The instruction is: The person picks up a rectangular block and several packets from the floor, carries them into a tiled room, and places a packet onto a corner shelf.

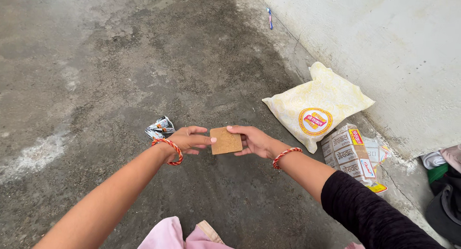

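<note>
Slab: one flat tan square (226, 141), held out over the wet concrete floor (96, 61), between both hands, level with the wrists
Left hand: (188, 139) fingers partly curled, thumb tip touching the slab's left edge; looks like a light pinch, not a full grip; cannot tell how much of the weight it is taking
Right hand: (254, 140) closing on the slab's right side, thumb lying along the top edge, fingers going under; this hand seems to be carrying it
Doing it well: judging by the wet ground, the slab may be slippery, so keeping it flat and pinching on the edges with fingers underneath seems wise; one hand should be holding firm before the other lets go
Wristbands: two, red and orange thread, one on the left wrist (169, 150), one on the right (285, 156)
Sleeve: one black sleeve (370, 215) covering the right upper arm; left arm is bare
Wrapper: one crumpled printed scrap (160, 127) lying on the floor just behind the left hand
Sack: one pale yellow bag (319, 102) with a round printed mark, leaning near the wall (384, 37)
Packet: one printed paper pack (350, 155), torn open, just beside the sack
Toothbrush: one, blue and white (270, 17), far off at the wall's foot
Cloth: pink fabric (185, 235) at the bottom edge; dark and white clothes (444, 191) piling at the right edge, number unclear
</note>
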